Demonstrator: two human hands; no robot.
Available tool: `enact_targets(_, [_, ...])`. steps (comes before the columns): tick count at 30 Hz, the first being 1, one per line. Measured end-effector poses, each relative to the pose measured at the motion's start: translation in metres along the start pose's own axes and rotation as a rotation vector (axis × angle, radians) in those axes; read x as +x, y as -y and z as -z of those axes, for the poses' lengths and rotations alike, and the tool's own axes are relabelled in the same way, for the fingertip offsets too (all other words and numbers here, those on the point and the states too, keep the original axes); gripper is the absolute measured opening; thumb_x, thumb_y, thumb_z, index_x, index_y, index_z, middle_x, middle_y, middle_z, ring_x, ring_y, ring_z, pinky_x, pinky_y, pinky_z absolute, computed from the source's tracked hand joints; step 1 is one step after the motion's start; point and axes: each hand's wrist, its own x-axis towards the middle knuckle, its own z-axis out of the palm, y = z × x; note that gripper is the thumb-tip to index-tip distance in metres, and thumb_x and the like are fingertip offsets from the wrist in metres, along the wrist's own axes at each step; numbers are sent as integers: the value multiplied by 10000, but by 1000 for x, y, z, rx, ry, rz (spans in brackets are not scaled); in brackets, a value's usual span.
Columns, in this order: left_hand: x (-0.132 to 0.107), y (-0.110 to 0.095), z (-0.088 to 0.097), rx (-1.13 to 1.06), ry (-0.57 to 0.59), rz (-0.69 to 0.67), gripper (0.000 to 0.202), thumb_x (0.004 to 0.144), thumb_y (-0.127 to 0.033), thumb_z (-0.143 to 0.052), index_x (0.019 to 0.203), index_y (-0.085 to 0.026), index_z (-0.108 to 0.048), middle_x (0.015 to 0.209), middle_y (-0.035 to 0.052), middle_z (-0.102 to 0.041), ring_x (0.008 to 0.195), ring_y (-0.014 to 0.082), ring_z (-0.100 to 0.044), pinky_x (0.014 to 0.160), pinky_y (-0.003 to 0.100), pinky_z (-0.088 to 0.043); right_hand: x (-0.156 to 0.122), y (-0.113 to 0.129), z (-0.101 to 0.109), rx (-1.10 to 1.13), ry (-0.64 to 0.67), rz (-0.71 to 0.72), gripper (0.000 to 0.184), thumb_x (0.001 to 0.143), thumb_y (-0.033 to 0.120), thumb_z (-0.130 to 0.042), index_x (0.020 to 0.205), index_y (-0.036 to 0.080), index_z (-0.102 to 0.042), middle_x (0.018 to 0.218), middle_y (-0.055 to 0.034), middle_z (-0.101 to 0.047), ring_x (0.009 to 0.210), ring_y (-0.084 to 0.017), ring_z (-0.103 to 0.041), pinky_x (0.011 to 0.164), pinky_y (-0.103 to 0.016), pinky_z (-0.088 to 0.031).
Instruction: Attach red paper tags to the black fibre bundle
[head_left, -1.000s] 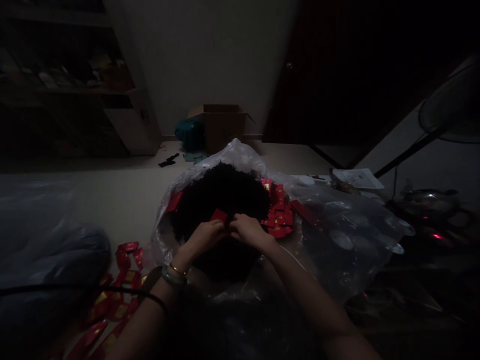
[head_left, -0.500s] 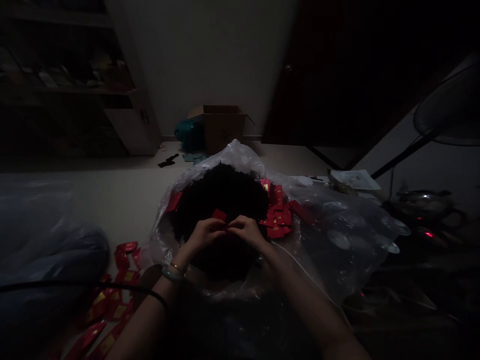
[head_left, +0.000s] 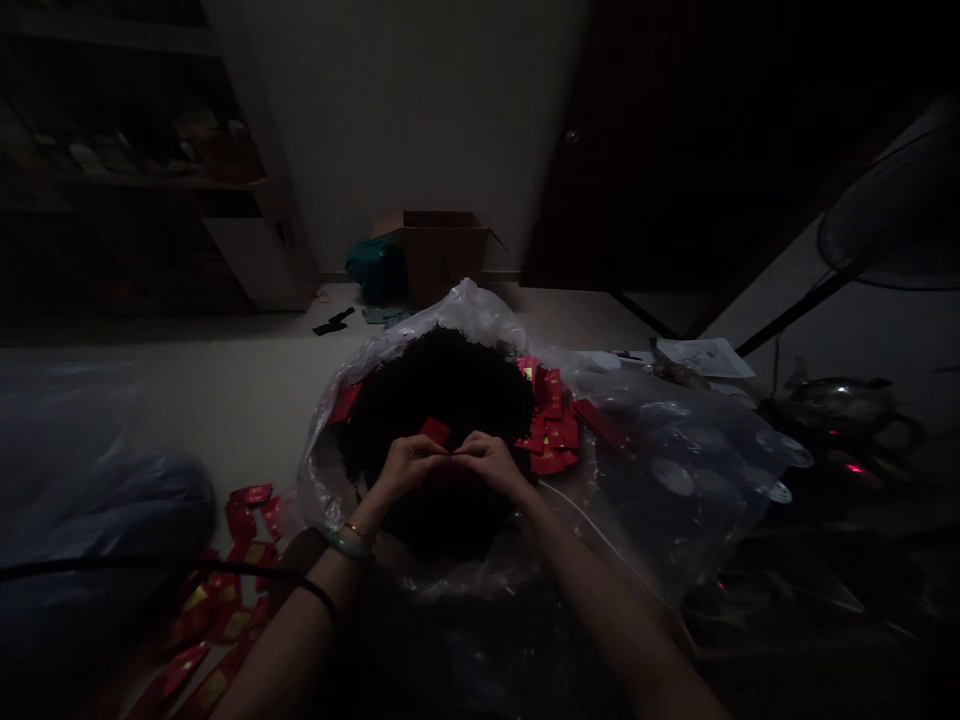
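Both hands meet over a heap of dark, loose tea-like leaves (head_left: 442, 380) in a clear plastic bag (head_left: 319, 480). A small red packet (head_left: 435, 431) is pinched between them, sticking up past the fingers. My left hand (head_left: 412, 462), with bangles at the wrist, is closed on its near edge. My right hand (head_left: 487, 462) is closed at the same edge, fingertips nearly touching the left ones. Whether the packet's mouth is open I cannot tell in this dim light. Several red packets with gold marks (head_left: 551, 420) lie at the heap's right side.
More red packets (head_left: 232, 590) are scattered on the floor at left. A clear plastic sheet or bag (head_left: 690, 480) spreads out right, with a white cord (head_left: 592, 525) beside it. Farther off are a cardboard box (head_left: 446, 260), a kettle (head_left: 844, 400) and a fan (head_left: 892, 220).
My fingertips have come closer together on the red packet, the right hand shifting slightly left. The whole view has drifted a little; the heap and the other packets look the same.
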Motion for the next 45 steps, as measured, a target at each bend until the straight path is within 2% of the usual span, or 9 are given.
enact_targets(11, [-1,10,-1,-44,25,170,419,633,-523,-657,540,-117,-614,458,-41,-495,466,82,-424,460,200,-284,8,-1,-7,226,97,-248,300,574,397,-754,714,134,-719,636,-8,-653,605,-132,-563,600,-247,-417])
enact_targets(18, [-17,22,-27,-435,-105,286,439,656,-552,-664,722,-118,-653,638,13,-635,616,138,-576,571,216,-416,9,-6,-14,276,100,-277,297,537,392,-765,665,130,-705,584,1,-638,551,-115,-540,551,-231,-398])
enact_targets(23, [-30,24,-41,-760,130,468,492,542,-411,-814,880,-92,-654,720,71,-697,633,188,-649,649,294,-493,5,-16,-24,213,88,-257,241,594,358,-730,698,142,-718,609,-13,-660,565,-140,-566,553,-245,-414])
enact_targets(26, [-32,24,-42,-745,103,505,458,503,-338,-846,843,-89,-667,711,69,-705,621,189,-653,648,301,-505,7,-21,-15,47,94,-190,223,705,363,-659,764,158,-727,719,-41,-694,686,-179,-611,638,-275,-450])
enact_targets(30, [-30,27,-41,-728,52,516,466,509,-326,-846,874,-90,-678,793,91,-722,641,197,-663,654,314,-519,8,-27,12,-571,-67,-135,357,756,339,-648,1087,206,-659,1078,-101,-646,1020,-261,-550,853,-358,-413])
enact_targets(33, [-29,31,-41,-751,15,503,477,501,-323,-850,880,-89,-680,858,111,-724,677,203,-668,692,337,-529,3,-35,21,-949,-2,-246,652,688,300,-727,1288,181,-501,1177,-153,-581,1072,-313,-517,882,-408,-388])
enact_targets(35, [-29,33,-41,-767,8,491,486,497,-325,-851,884,-86,-681,879,120,-723,702,207,-669,714,348,-533,-2,-41,22,-1013,80,-273,626,717,269,-703,1294,166,-482,1156,-153,-588,1049,-299,-542,871,-389,-398])
enact_targets(40, [-31,32,-40,-758,15,452,484,502,-331,-844,888,-85,-687,892,121,-718,707,201,-664,722,346,-528,-3,-48,39,-720,67,-201,482,765,279,-649,1226,187,-544,1127,-120,-601,1022,-241,-574,848,-334,-439])
enact_targets(45, [-31,25,-39,-661,30,425,440,531,-337,-825,873,-93,-695,841,97,-720,720,202,-658,716,318,-512,0,-12,61,-227,204,-86,513,712,380,-691,1181,194,-600,1156,-78,-625,1052,-238,-580,878,-346,-453])
